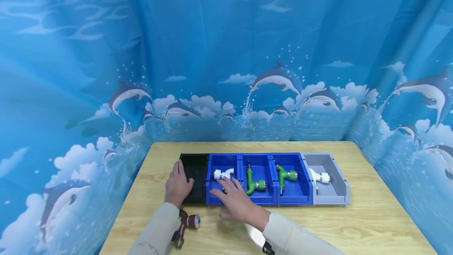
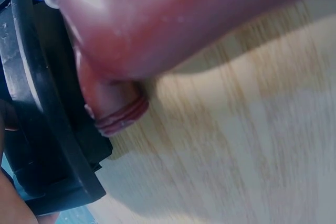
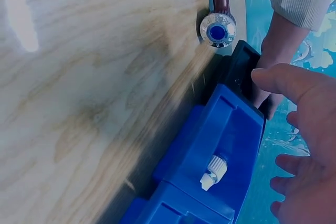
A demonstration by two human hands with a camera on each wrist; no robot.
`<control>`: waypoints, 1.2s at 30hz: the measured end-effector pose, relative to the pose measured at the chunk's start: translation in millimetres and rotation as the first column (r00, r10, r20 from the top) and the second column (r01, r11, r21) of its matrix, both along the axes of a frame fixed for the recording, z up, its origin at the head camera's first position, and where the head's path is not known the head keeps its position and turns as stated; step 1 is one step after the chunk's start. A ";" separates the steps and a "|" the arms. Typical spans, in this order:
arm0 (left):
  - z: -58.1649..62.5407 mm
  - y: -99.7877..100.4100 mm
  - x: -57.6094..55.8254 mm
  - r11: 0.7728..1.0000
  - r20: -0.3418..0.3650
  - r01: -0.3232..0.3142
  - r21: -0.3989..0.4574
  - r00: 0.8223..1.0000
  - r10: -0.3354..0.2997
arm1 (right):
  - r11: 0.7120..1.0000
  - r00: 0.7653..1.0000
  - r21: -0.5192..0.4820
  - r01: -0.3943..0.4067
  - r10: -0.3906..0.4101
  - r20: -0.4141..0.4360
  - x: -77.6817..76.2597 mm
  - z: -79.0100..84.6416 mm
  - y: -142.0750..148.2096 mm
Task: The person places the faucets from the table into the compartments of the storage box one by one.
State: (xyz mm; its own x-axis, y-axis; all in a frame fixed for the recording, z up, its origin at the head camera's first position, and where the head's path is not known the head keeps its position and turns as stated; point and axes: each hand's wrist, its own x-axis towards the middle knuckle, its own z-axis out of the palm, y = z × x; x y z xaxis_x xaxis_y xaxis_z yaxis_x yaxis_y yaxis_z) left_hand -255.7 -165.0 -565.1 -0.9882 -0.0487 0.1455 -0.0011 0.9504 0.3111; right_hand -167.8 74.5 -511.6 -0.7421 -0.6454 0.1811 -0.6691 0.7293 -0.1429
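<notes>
My left hand (image 1: 178, 184) grips the left wall of a black bin (image 1: 196, 168), its thumb on the inner side and its fingers along the outside. Just in front of this bin a brown tap (image 1: 184, 225) lies on the table, partly behind my left sleeve; it looms large as a brown tap (image 2: 142, 24) in the left wrist view. My right hand (image 1: 235, 202) hovers over the front of the leftmost blue bin (image 1: 212, 164), fingers spread and holding nothing. Inside that bin is a white tap (image 1: 223, 174), partly hidden by the fingers.
To the right, two more blue bins hold a green tap (image 1: 253, 182) and another green tap (image 1: 284, 175). A grey bin (image 1: 341, 192) ends the row with a white tap (image 1: 322, 177) in it. Behind the wooden table (image 1: 375, 223) hangs a dolphin-print curtain (image 1: 226, 50).
</notes>
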 end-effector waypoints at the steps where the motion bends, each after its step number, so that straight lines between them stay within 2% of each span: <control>1: -0.1 0.1 0.0 1.000 0.006 -0.002 0.002 1.000 0.002 | 1.000 1.000 -0.001 0.002 -0.002 0.007 0.9 -1.2 0.2; 11: 3.5 0.1 2.2 1.000 0.072 0.022 -0.010 0.997 -0.021 | 1.000 0.998 -0.018 0.019 -0.017 0.062 8.6 -10.2 1.2; 23: 6.6 -2.4 1.0 0.999 0.068 0.036 0.032 0.997 -0.038 | 0.999 0.998 -0.032 -0.004 0.006 0.067 16.3 -13.4 -4.5; 36: 14.1 -3.0 2.5 0.996 0.123 0.057 0.071 0.990 -0.065 | 0.998 0.997 -0.058 -0.031 0.035 0.074 25.5 -17.2 -13.1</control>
